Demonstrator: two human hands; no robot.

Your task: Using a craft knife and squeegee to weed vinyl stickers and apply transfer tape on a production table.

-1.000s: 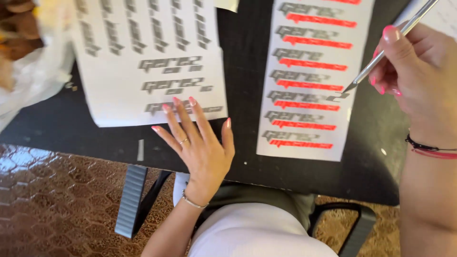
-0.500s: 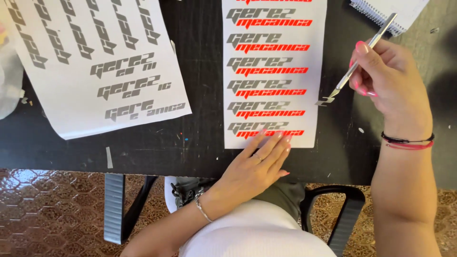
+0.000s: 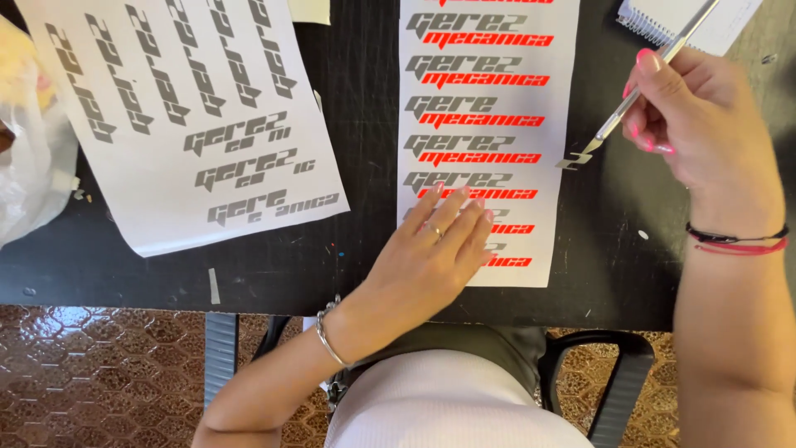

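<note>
Nearest, the left hand [image 3: 435, 245] lies flat, fingers spread, pressing down the lower end of the grey-and-red sticker sheet [image 3: 485, 141] on the black surface [image 3: 365, 99]. Just beyond it, the right hand [image 3: 692, 124] keeps a closed grip on slim tweezers [image 3: 638, 91], whose tip carries 1 small grey cut piece [image 3: 570, 162] beside that sheet's edge. Several logos look finished; I judge the rows under the fingers remain. Farther left, the grey-lettered sheet [image 3: 186, 116] shows gaps.
</note>
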